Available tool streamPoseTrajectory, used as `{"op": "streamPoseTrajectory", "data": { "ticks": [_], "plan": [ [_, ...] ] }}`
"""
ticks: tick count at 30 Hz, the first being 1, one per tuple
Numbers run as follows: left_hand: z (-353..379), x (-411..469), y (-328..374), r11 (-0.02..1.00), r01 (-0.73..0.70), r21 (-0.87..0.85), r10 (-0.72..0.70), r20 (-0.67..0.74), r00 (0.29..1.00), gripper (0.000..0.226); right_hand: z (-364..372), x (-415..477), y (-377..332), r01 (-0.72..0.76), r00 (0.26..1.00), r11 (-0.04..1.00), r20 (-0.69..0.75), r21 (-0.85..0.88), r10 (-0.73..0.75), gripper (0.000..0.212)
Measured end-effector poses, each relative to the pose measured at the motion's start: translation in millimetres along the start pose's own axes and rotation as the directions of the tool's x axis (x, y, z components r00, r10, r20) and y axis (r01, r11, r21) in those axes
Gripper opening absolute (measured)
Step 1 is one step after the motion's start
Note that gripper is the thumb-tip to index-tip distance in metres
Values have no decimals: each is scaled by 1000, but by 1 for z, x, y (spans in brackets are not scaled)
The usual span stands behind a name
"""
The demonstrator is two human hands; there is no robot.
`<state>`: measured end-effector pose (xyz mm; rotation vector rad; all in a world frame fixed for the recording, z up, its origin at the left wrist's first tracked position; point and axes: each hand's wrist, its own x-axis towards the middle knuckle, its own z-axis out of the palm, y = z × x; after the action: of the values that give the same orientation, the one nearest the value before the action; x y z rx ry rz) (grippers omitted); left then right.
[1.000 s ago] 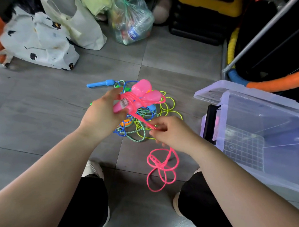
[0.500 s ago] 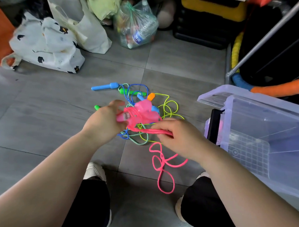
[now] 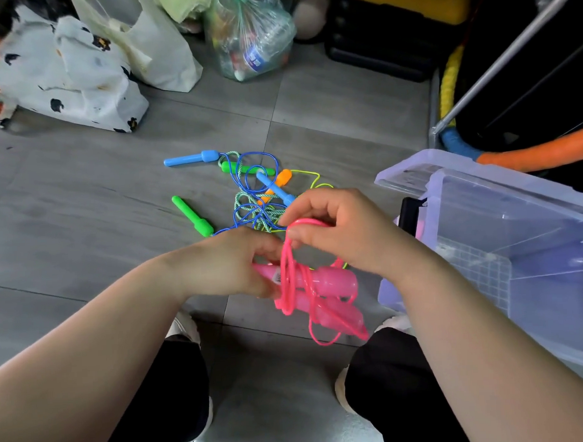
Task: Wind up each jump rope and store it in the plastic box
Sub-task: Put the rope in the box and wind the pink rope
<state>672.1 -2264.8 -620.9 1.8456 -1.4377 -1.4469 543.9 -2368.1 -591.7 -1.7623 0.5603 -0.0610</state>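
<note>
My left hand (image 3: 232, 263) grips the two pink handles (image 3: 329, 282) of the pink jump rope, held side by side. Its pink cord (image 3: 290, 271) is looped around the handles, and my right hand (image 3: 344, 228) pinches a loop of that cord just above them. A short tail of cord hangs below. On the floor beyond lies a tangle of other jump ropes (image 3: 252, 202) with blue, green and orange handles. The clear plastic box (image 3: 525, 244) stands open at the right, close to my right forearm.
White printed bags (image 3: 66, 73) and a clear bag of bottles (image 3: 252, 38) stand at the back. A black and yellow case (image 3: 391, 22), a metal pole (image 3: 510, 54) and foam tubes (image 3: 541, 153) crowd the back right. My knees and shoes are below the hands.
Both hands came nearer to me with the pink rope. The long loop that lay on the floor is now mostly wound around the handles, leaving a short tail.
</note>
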Motion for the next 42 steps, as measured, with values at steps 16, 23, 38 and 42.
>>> {"op": "streamPoseTrajectory", "data": {
  "ticks": [16,23,38,42],
  "plan": [
    [-18,-21,15,859,-178,-480,154,-88,984,32,-3,9,86,-245,908,725,-110,644,405,18],
    [-24,-15,16,682,-261,-683,-67,-415,908,33,24,19,43,-191,954,912,-150,364,259,33],
    [-16,-1,-5,996,80,-29,-84,-468,880,23,21,-1,-3,-11,1000,618,-18,-786,-4,23],
    [-12,-3,-2,997,57,50,-39,-307,951,32,15,-3,-6,25,999,699,-13,-715,-49,15]
  ]
}}
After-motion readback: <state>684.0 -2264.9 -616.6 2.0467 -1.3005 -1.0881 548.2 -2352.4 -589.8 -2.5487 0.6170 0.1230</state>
